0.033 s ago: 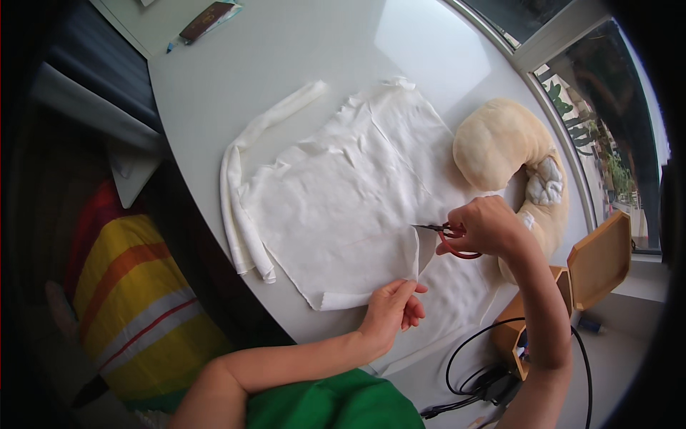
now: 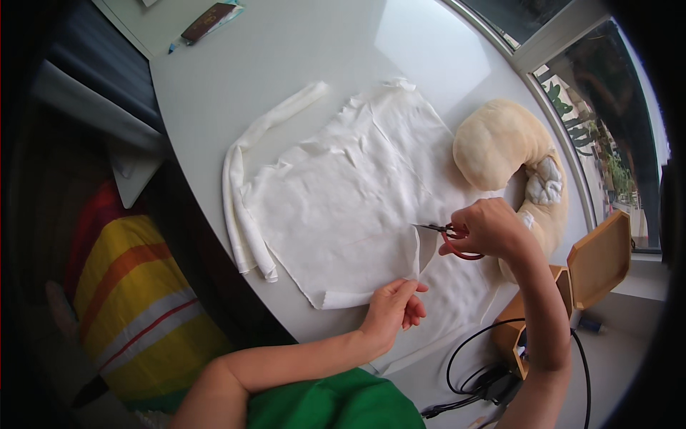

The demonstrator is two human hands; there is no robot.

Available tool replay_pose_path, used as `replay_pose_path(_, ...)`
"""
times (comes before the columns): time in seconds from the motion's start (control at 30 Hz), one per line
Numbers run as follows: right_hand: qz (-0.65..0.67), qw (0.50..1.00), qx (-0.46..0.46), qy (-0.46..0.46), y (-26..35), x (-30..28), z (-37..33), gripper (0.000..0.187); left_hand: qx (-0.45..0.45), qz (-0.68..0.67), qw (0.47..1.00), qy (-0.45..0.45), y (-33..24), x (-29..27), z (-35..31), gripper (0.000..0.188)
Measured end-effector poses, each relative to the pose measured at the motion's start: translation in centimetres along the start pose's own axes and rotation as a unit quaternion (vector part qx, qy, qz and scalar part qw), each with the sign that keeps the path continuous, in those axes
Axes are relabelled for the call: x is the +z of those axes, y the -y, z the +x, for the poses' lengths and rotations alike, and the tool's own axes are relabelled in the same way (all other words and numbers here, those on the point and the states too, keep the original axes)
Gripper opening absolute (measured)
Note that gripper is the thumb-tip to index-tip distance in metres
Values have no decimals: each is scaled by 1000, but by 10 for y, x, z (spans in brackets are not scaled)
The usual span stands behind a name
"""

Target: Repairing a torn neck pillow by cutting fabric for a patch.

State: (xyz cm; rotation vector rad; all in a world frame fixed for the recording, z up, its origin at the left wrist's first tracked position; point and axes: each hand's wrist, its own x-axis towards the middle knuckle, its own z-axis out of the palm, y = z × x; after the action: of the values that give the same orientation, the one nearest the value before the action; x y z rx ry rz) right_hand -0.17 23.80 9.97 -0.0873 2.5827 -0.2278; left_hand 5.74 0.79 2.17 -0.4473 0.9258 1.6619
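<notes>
A large piece of white fabric [image 2: 321, 207] lies spread over the light table, with a cut running through it near its right side. My right hand [image 2: 493, 227] is closed round the handles of red-handled scissors [image 2: 461, 250]. Their dark blades point left and meet the fabric at the end of the cut. Nearer to me, my left hand [image 2: 393, 307] pinches the cut edge of the fabric between thumb and fingers and lifts it a little. Another part of the fabric lies flat under and to the right of that hand.
A rolled white cloth strip [image 2: 236, 193] lies along the fabric's left. At the right, by the window, rests a cream neck pillow [image 2: 493, 139] with white stuffing showing. Closer stand an open wooden box [image 2: 600, 261] and black cables [image 2: 493, 386]. A brown booklet [image 2: 209, 21] lies far left.
Almost nothing differs. The hands, the scissors and the fabric hold the same places, apart from a very slight shift of the right hand.
</notes>
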Motion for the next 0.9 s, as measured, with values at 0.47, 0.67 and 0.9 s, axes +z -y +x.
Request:
replay_pose_path(0.47, 240, 884, 260, -305, 36, 68, -87, 39, 334, 295, 893, -62, -62, -57, -59, 17)
replay_pose_path(0.67, 513, 755, 272, -304, 98, 124, -106, 31, 487, 512, 693, -145, -89, -100, -71, 11)
replay_pose_path(0.9, 531, 690, 338, -357, 151, 157, -122, 29, 484, 599, 632, -82, -67, -118, -85, 19)
